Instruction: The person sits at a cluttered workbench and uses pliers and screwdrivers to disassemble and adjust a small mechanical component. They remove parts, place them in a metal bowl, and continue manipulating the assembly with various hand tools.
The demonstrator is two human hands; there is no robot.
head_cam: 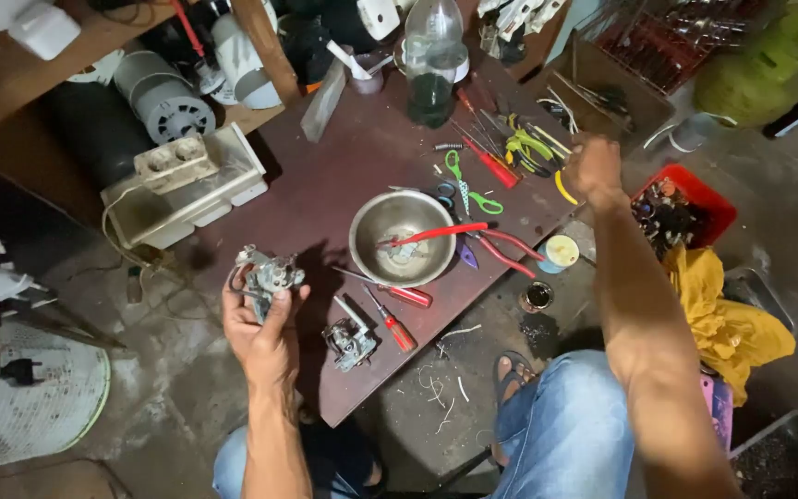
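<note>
A: Item one, the held piece?

B: Small grey metal carburetor-like part, gripped in the left hand, fingers wrapped around its underside, raised over the left edge of the dark wooden board.

A: Right hand?

B: Right hand reaches out to the far right edge of the board, among loose hand tools; fingers curled, but whether they grip anything cannot be told.

A: Nearest items on the board?

B: Second grey metal part, lying just beside the left hand. Two red-handled screwdrivers, between that part and the steel bowl. Red-handled pliers, resting across the bowl's rim.

A: Further out?

B: Green-handled scissors behind the bowl. Yellow-handled cutters near the right hand. Clear plastic bottle with dark liquid, upright at the far edge. Small yellow-lidded tin and an open dark pot at the board's right corner.

A: Off the board?

B: Red tray of small parts, yellow cloth, white fan guard on the floor at left.
</note>
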